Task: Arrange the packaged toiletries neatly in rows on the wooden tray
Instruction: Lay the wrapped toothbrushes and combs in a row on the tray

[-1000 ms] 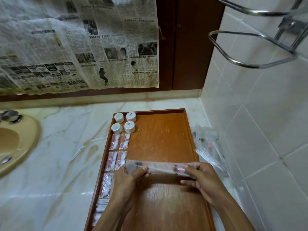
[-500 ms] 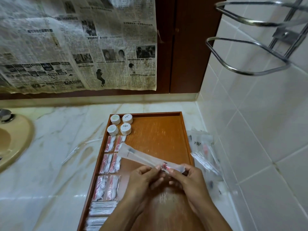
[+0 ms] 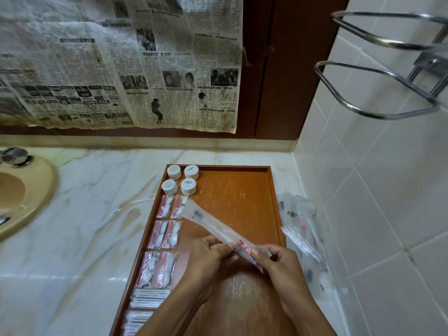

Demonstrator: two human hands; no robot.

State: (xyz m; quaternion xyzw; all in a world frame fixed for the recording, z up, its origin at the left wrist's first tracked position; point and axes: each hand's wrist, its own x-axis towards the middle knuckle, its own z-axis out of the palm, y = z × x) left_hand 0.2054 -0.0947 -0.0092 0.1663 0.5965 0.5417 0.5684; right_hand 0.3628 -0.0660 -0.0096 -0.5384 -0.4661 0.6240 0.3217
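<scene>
Toothbrush packet (image 3: 218, 229) — pinched, both hands

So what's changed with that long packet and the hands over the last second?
The long clear packet has swung from lying crosswise to a diagonal, far end toward the sachets. The left hand has slid from its left end to its near end, beside the right hand; both pinch it there. The round tins, sachet rows and wooden tray are unchanged.

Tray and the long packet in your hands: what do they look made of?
Tray: looks like wood, reddish-brown with a semi-gloss finish; faint grain and light glare show. Packet: thin clear plastic film, probably; contents show through and it glints. Both the left hand and right hand pinch it.
</scene>
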